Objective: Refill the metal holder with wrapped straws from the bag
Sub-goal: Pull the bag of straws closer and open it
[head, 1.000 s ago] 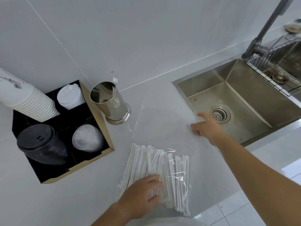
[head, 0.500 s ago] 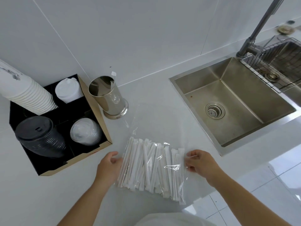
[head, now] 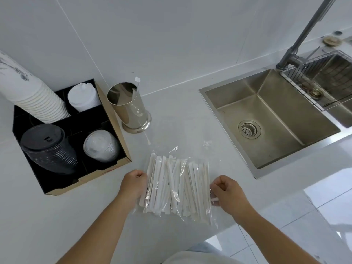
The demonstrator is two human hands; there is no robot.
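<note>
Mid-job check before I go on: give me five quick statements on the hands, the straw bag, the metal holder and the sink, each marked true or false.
1. Both hands grip the straw bag, left hand at its left edge, right hand at its right edge. True.
2. The bag lies inside the sink. False: it is on the counter, in front of the sink.
3. The metal holder is packed full of straws. False: only one wrapped straw shows in it.
4. The holder stands just right of the cardboard organiser. True.
5. The black lids sit in the organiser's far right compartment. False: near left.
</note>
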